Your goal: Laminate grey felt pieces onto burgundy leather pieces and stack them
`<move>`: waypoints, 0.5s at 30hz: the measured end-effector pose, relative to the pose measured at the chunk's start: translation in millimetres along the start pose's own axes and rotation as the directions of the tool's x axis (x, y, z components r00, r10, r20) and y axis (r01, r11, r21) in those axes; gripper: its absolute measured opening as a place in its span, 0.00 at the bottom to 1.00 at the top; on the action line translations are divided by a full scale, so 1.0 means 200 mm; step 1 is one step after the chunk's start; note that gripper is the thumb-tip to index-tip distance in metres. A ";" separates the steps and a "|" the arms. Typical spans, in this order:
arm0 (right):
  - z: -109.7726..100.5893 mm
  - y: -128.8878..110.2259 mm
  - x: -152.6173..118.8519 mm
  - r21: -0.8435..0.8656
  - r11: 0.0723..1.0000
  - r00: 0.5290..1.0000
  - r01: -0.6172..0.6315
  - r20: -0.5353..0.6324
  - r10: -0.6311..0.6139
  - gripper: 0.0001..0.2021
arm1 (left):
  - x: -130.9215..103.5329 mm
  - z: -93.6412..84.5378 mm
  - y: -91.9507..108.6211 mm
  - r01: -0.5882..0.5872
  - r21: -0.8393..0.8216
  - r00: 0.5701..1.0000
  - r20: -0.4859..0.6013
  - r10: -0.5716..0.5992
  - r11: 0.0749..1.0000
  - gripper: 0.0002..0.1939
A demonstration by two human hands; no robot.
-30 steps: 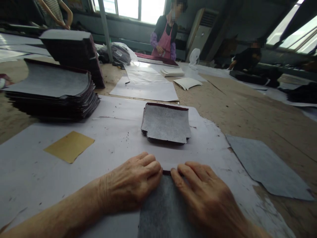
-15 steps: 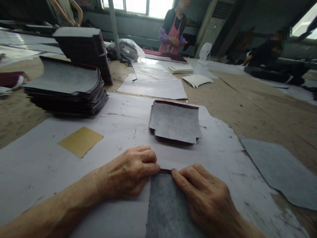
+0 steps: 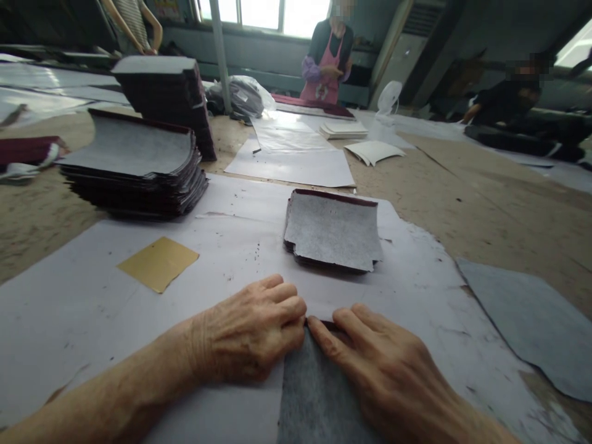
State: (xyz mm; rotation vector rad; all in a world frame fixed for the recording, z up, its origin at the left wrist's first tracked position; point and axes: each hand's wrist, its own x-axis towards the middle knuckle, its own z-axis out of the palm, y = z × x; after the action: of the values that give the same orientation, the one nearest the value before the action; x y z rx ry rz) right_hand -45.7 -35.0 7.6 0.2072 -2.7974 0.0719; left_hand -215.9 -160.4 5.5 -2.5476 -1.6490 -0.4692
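A grey-backed piece of fabric (image 3: 309,394) lies in front of me, a dark strip folded over along its far edge. My left hand (image 3: 259,330) is closed, its thumb and curled fingers gripping the far left corner of that edge. My right hand (image 3: 377,361) presses on the same folded edge, index finger stretched toward the left fingertips and the other fingers bent over the strip. The hands almost touch, and much of the fold is hidden under them. Just beyond sits a small stack of similar pieces (image 3: 333,228), with a dark red edge at the back.
White paper (image 3: 231,246) covers the work surface. A yellow card (image 3: 160,264) lies left, before a tall curved stack (image 3: 134,148) and another stack (image 3: 157,65). A grey sheet (image 3: 531,320) is at right. A person in a pink apron (image 3: 324,74) stands across the table.
My right index finger has slid left along the folded edge, close to my left fingers. My left fingers have curled in more at the corner. The view has shifted slightly.
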 end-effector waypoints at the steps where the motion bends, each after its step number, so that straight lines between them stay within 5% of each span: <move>1: -0.01 -0.01 0.02 -0.012 1.000 0.999 0.007 0.036 -0.007 0.16 | -0.01 0.00 -0.01 0.014 -0.029 1.000 0.001 -0.014 0.999 0.09; 3: 0.00 -0.02 0.05 -0.002 1.000 0.999 0.024 0.038 -0.024 0.16 | -0.02 -0.01 -0.03 0.068 -0.127 0.996 -0.041 -0.074 0.990 0.14; 8: 0.07 0.00 0.03 0.066 0.998 0.986 0.025 -0.166 -0.013 0.15 | -0.05 -0.04 -0.05 0.142 -0.314 0.953 -0.212 -0.215 0.939 0.16; 15: 0.09 0.04 0.00 0.167 0.986 0.992 -0.001 -0.126 0.022 0.18 | -0.04 -0.06 -0.03 0.187 -0.320 0.977 0.160 -0.142 0.929 0.09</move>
State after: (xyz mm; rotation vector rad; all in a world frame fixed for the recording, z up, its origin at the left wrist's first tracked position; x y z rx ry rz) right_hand -52.6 -28.9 -10.5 0.2186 -2.6659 0.3120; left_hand -226.9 -167.2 14.9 -2.7370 -1.9979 -0.6548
